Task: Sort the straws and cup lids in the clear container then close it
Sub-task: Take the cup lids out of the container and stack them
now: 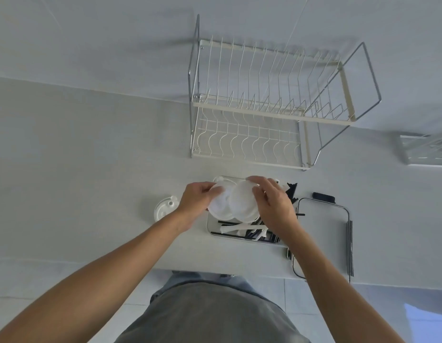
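A clear container (209,225) sits on the counter in front of me, with black and white-wrapped straws (249,230) lying in its near part. Over the container, my left hand (196,200) grips a white cup lid (218,206) by its left edge. My right hand (272,204) grips a second white cup lid (242,201) that overlaps the first. Another white cup lid (164,207) lies on the counter to the left of my left wrist. More black straws (292,191) stick out behind my right hand.
The container's clear cover (324,233) with a black clasp lies on the counter to the right. A white wire dish rack (264,105) stands behind the container. A metal object (423,149) is at the far right edge. The counter's front edge runs just below the container.
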